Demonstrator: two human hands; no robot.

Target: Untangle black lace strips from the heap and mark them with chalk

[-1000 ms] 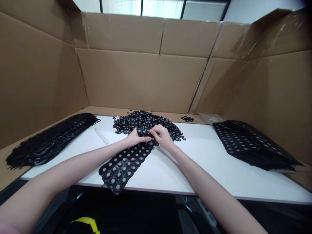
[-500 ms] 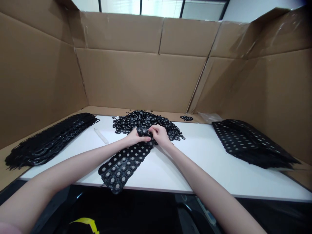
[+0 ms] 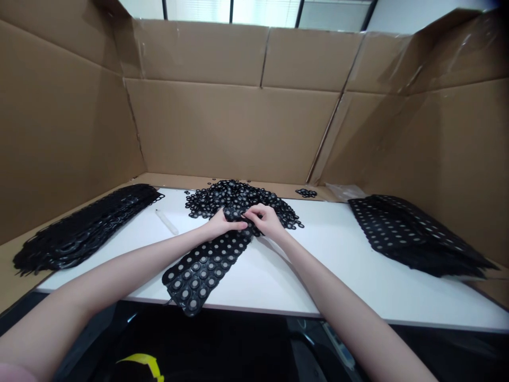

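A black rubbery sheet [image 3: 204,270] with rows of pale round spots lies slantwise on the white table, its near end jutting over the front edge. My left hand [image 3: 221,225] grips the sheet's far part, thumb on top. Beside it, my right hand [image 3: 265,219] is closed in a pinch at the sheet's far end; what lies between those fingertips is too small to make out. Just behind both hands rises a heap of small black rings [image 3: 230,193]. The hands cover part of the sheet's far end.
A long pile of black perforated strips [image 3: 87,225] lies at the left. A white pen-like tool [image 3: 167,222] rests between it and the heap. At the right is a stack of spotted black sheets [image 3: 401,231]. A few loose rings [image 3: 306,193] lie at the back. Cardboard walls [image 3: 234,127] enclose the table [image 3: 338,276].
The fingers of my right hand have shifted very slightly at the sheet's far end. My left hand keeps its grip, and the sheet stays in place.
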